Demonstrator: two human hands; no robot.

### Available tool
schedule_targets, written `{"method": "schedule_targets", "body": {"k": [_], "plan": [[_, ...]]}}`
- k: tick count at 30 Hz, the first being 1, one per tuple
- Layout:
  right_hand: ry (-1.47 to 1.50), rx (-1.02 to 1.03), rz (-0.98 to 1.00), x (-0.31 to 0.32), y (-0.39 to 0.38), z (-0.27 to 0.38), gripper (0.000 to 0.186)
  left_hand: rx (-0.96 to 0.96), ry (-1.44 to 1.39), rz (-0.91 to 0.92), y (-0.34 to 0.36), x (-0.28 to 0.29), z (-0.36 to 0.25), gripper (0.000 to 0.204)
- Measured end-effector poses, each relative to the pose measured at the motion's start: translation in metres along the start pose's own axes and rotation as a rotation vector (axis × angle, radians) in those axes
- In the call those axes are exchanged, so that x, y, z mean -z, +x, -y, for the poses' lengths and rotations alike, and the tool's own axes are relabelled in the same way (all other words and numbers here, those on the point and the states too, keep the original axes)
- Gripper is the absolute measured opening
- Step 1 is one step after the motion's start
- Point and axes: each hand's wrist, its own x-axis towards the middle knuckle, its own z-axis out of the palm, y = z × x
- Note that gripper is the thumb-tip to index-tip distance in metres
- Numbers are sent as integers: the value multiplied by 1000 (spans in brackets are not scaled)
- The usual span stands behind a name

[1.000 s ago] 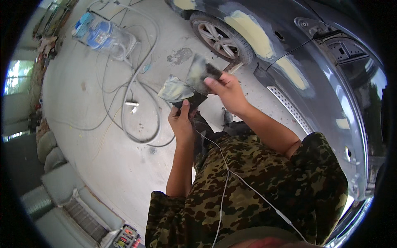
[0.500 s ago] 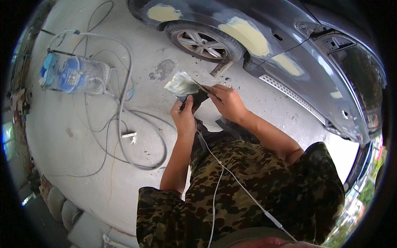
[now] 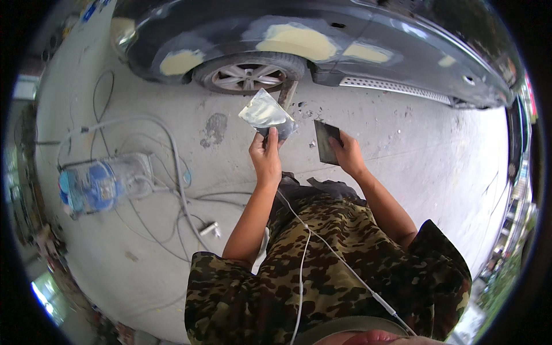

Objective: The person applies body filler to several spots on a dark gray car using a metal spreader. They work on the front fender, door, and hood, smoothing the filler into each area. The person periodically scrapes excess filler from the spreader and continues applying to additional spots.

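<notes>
My left hand [image 3: 265, 160] grips a square dark plate [image 3: 263, 110] smeared with pale cream putty, held up in front of me over the floor. To its right, my right hand [image 3: 349, 152] holds a flat dark spreader [image 3: 325, 142] by its edge, tilted and apart from the plate. Beyond both hands stands a dark grey car [image 3: 224, 29] with cream filler patches [image 3: 296, 43] on its body, above a wheel [image 3: 248, 76] and a perforated running board [image 3: 397, 87].
A blue and clear vacuum machine [image 3: 103, 185] lies at left with grey hoses [image 3: 178, 149] and cables looping over the concrete floor [image 3: 414, 149]. A small pale fitting [image 3: 210, 229] lies among them. A narrow board [image 3: 289, 92] is by the wheel.
My view has swung toward the car, which now spans the top. The right-hand spreader has moved away from the putty plate, rightward, and the two are now separate.
</notes>
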Motion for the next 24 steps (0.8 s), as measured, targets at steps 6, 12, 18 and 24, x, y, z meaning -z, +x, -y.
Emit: {"method": "schedule_targets", "body": {"k": [6, 12, 18, 24], "plan": [[904, -265, -332, 86, -44, -7, 24, 93, -56, 285, -49, -78, 39, 22], [1329, -350, -393, 160, -127, -60, 24, 147, 134, 330, -128, -139, 79, 17], [1247, -252, -407, 210, -221, -155, 26, 144, 48, 427, -232, -186, 134, 20], [1167, -331, -406, 228, -289, -233, 20, 224, 98, 390, -299, -182, 171, 18]]}}
